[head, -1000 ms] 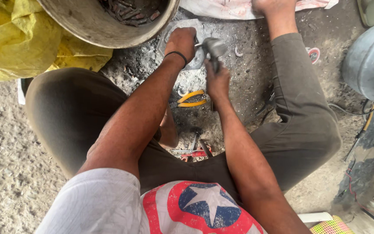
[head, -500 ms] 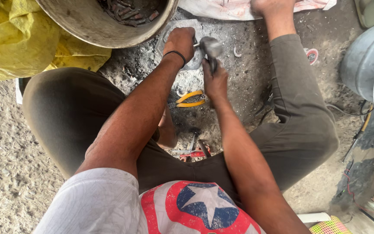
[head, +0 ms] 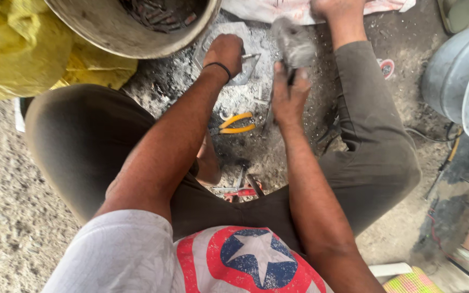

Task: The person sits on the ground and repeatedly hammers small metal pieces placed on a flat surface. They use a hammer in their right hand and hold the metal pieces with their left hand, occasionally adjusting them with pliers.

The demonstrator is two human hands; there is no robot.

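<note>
While the left hand (head: 225,53) pins a small metal rod (head: 249,56) on a grey slab (head: 233,32), the right hand (head: 289,95) clasps a raised hammer (head: 294,43), mid-strike; the blow demands accurate aim.

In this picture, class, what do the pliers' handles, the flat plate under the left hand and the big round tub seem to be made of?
Pliers: handles look like glossy yellow plastic or rubber.
Flat plate: probably metal, dull grey, dusty, straight edges.
Round tub: unclear, perhaps metal or plastic, matt, caked grey-brown.

Support surface: grey, ash-dusted concrete floor (head: 153,87). Yellow-handled pliers (head: 236,123) lie centre. A grey flat metal plate (head: 248,73) lies beyond them.
</note>
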